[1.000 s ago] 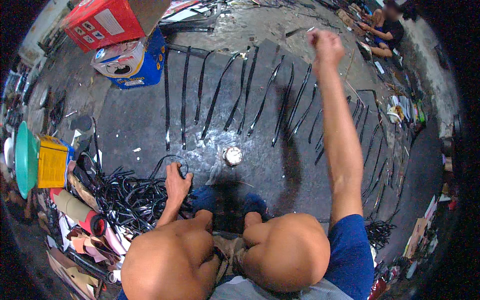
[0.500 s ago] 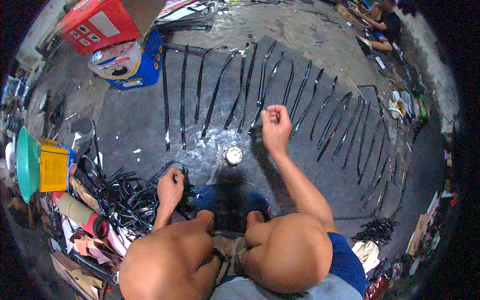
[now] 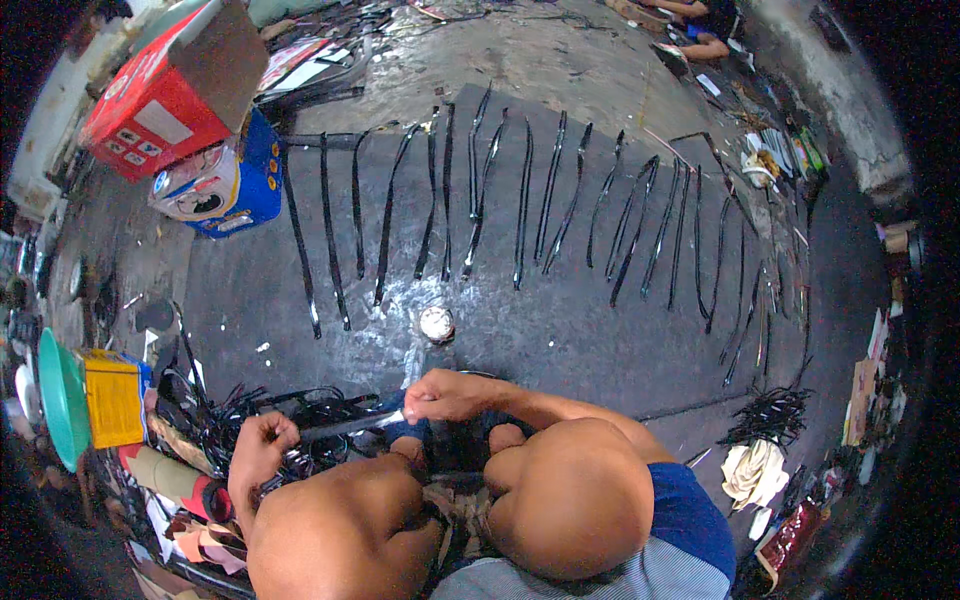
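A shiny black strip (image 3: 350,426) stretches between my two hands, just in front of my knees. Its one end is pinched in my left hand (image 3: 262,452), low at the left beside a tangled heap of black strips (image 3: 340,402). My right hand (image 3: 440,396) grips the other end, fingers closed, in front of the gap between my knees. Beyond it a small round whitish container (image 3: 437,324) stands on a dark mat (image 3: 340,365). Across the far part of the mat, several black strips (image 3: 385,230) lie side by side in a curved row.
At the far left a red box (image 3: 150,120) rests on a blue and white box (image 3: 215,190). A green basin (image 3: 62,400) and a yellow box (image 3: 115,400) stand at the left. Right, a bunch of black strips (image 3: 770,415) lies by a cream cloth (image 3: 755,472). Another person (image 3: 700,30) sits far right.
My right hand has come back from the row of strips toward my knees and now holds a strip end. My left hand has shifted left and lower. The view has shifted too.
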A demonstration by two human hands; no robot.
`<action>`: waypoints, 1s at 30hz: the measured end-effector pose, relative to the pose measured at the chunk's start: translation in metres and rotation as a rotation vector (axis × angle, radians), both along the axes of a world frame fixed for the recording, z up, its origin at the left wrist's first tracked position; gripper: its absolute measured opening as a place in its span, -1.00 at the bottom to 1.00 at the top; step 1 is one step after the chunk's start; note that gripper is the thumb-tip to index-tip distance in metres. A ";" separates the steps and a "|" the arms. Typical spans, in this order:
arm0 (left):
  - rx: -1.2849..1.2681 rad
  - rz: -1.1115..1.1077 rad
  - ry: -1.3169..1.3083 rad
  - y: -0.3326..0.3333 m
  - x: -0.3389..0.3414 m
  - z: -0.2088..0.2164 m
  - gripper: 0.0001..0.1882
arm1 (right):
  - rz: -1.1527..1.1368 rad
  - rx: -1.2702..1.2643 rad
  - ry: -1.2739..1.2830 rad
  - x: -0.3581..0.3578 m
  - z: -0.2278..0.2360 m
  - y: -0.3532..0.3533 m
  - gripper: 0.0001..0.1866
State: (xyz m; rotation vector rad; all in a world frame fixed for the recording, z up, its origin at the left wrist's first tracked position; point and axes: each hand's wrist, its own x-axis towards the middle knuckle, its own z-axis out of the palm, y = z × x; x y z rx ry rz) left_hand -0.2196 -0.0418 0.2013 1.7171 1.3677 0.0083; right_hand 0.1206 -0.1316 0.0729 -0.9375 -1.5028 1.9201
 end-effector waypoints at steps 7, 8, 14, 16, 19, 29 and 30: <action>0.641 -0.297 0.636 -0.028 0.031 -0.070 -0.66 | -0.039 -0.077 -0.228 -0.014 -0.017 -0.009 -0.65; 0.531 -0.455 0.419 -0.028 0.062 -0.056 -0.43 | -0.065 -0.138 -0.245 -0.014 -0.016 -0.008 -0.65; 0.225 -0.154 -0.426 -0.067 0.120 -0.153 -0.77 | -0.345 -0.640 0.021 0.002 -0.064 -0.015 -0.60; 0.325 -0.104 -0.384 -0.061 0.127 -0.150 -0.83 | -0.513 -0.719 -0.124 0.011 -0.071 -0.018 -0.56; 0.474 -0.083 -0.309 -0.031 0.119 -0.170 -0.82 | -0.884 0.044 -0.778 0.019 -0.057 -0.015 -0.53; -0.569 0.328 -0.506 0.025 0.157 -0.205 -0.68 | -1.050 0.308 -0.632 0.043 -0.054 0.036 -0.42; -0.557 0.354 -0.505 0.024 0.161 -0.204 -0.68 | -1.114 0.202 -0.558 0.047 -0.055 0.037 -0.44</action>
